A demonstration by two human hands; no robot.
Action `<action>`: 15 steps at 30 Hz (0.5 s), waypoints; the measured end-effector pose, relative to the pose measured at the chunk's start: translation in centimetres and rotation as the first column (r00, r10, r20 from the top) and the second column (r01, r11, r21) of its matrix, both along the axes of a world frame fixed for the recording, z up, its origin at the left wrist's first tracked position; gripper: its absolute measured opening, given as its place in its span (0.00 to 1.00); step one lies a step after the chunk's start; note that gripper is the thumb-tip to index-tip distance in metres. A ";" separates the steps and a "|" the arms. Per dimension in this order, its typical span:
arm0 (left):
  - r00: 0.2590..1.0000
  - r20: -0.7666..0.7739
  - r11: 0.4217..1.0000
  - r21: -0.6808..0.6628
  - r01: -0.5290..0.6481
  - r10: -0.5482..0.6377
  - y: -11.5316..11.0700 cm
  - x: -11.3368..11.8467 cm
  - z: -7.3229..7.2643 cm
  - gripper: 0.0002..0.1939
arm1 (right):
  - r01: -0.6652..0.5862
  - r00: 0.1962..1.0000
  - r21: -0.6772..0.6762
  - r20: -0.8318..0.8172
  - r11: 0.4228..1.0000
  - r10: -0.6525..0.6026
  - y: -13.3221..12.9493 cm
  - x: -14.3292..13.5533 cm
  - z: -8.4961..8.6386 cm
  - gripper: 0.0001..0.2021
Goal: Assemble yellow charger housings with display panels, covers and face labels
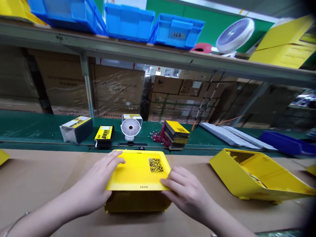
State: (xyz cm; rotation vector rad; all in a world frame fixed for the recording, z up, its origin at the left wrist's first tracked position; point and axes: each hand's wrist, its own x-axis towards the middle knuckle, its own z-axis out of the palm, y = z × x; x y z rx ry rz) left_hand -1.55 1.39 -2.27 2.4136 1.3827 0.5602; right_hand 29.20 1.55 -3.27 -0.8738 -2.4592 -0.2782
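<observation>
In the middle of the head view, a yellow plastic housing stands on the cardboard-covered bench. Its upper face carries a black QR code and a short row of small slots near the front edge. Beneath that edge the front looks dark and hollow; the inside cannot be made out. My left hand is closed around the left edge, fingers over the top and thumb low at the corner. At the right front corner, my right hand grips the housing with curled fingers, its thumb below the edge.
To the right lies another yellow housing, open, with wires inside. Behind are boxed packages, a small white fan, stacked yellow cards with red cords, and grey strips. Blue bins line the overhead shelf.
</observation>
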 end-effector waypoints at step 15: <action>0.687 0.567 0.815 -0.576 -0.064 0.455 6.7 2.7 -2.3 0.14 | -0.281 0.617 -0.862 -0.500 0.423 -0.608 6.5 -1.9 -1.7 0.20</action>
